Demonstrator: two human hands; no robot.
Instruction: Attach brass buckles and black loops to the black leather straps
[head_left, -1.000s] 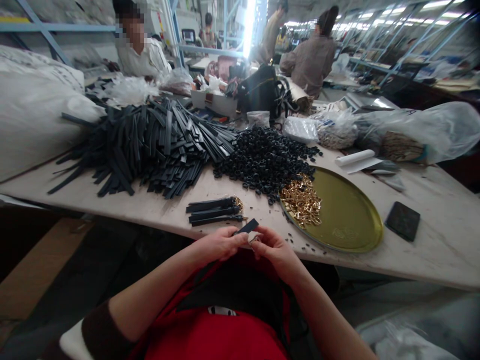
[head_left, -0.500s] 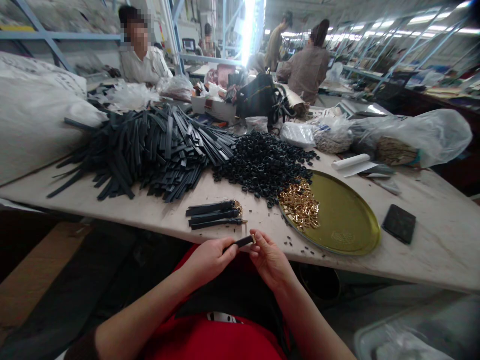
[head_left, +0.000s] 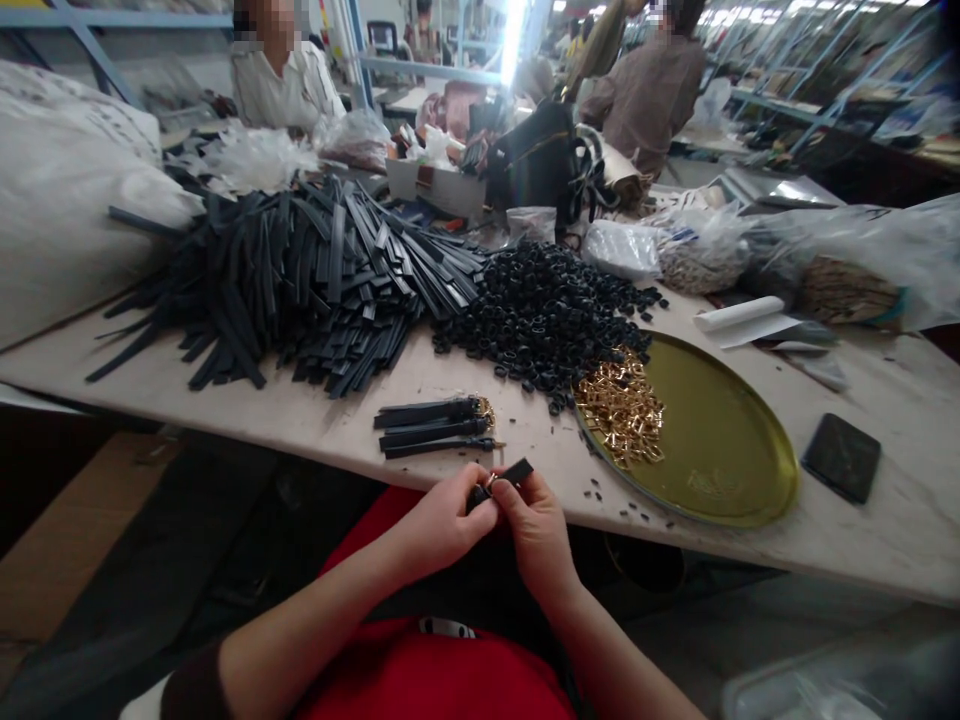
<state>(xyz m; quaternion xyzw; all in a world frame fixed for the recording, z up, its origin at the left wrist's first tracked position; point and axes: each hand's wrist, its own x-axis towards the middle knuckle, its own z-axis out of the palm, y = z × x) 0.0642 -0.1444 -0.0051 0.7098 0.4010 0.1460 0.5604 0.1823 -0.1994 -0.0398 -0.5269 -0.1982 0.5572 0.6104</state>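
Observation:
Close together at the table's front edge, my left hand (head_left: 463,508) and my right hand (head_left: 534,525) both grip one black strap (head_left: 517,470). A small gold buckle (head_left: 491,482) shows on the strap between my fingers. The strap's end sticks up past my right thumb; the rest is partly hidden by my hands. Just beyond lie several finished-looking straps (head_left: 431,425) with gold hardware at their right ends. Gold buckles (head_left: 622,410) are heaped on the left side of a round gold tray (head_left: 720,440). Behind it spreads a pile of small black loops (head_left: 555,310).
A large heap of black straps (head_left: 315,280) covers the table's left side, beside a big white sack (head_left: 75,220). On the right are a dark phone-like slab (head_left: 841,457) and plastic bags (head_left: 862,260). A black bag (head_left: 536,160) stands behind. Two people sit or stand across the table.
The strap's end now points up to the right, past the buckle, and my right hand has closed on it. My left hand has shifted up to the buckle. The view has turned slightly.

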